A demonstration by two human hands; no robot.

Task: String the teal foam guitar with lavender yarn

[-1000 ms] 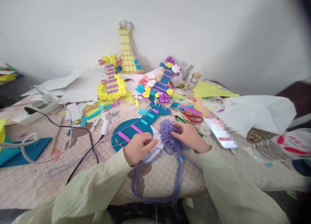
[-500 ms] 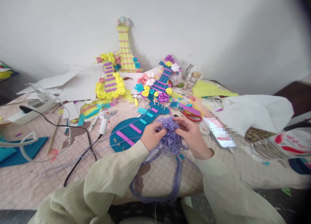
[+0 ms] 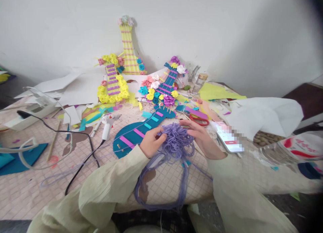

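Observation:
A loose tangle of purple yarn (image 3: 178,140) lies near the table's front, with long loops trailing down over the edge. My left hand (image 3: 152,142) is closed on the tangle's left side, thumb and fingers pinching strands. At its right side my right hand (image 3: 205,140) is open, its fingers stretched out over the yarn; whether the fingertips touch it I cannot tell. Just behind lies a blue guitar-shaped cutout (image 3: 131,130) with pink and light-blue strips and small pegs. One purple strand runs along it.
A white glue gun (image 3: 107,127) with a black cord lies to the left. Red-handled scissors (image 3: 202,121), a phone (image 3: 229,138) and a clear plastic bottle (image 3: 272,154) are to the right. Flower-trimmed paper guitars (image 3: 113,79) stand at the back among paper scraps.
My right hand has loosened from the yarn, its fingers straightening and shifting right. My left hand has moved slightly left, still pinching. The tangle looks more spread out on top.

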